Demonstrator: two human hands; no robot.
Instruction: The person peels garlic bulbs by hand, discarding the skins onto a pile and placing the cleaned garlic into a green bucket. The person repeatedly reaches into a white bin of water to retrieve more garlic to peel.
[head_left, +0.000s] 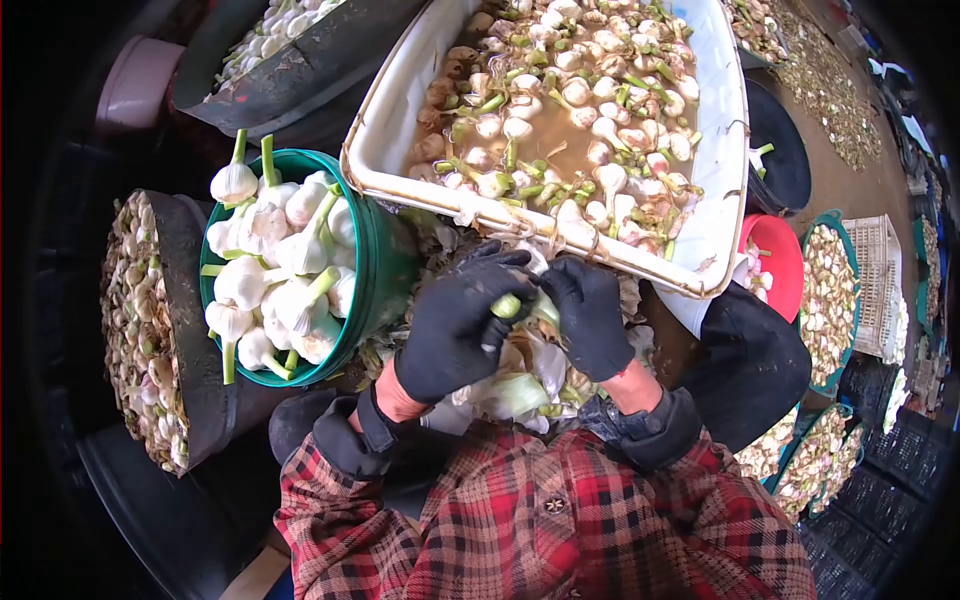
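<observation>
Gloves, black, on both hands: left hand (pixel 455 328) and right hand (pixel 590 318) pinch one pale green-stemmed garlic bulb (pixel 508 305) just below the near rim of the white plastic tub (pixel 420 195); wet skin could let it slip.

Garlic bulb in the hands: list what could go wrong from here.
1. The garlic bulb is pinched between the left hand and right hand above a heap of peels; if it slips, it may get lost among them.
2. The green bucket is heaped past its rim and leans; another bulb could roll off.
3. The white tub of brown water sits just beyond the hands; a bump might slosh it.
</observation>
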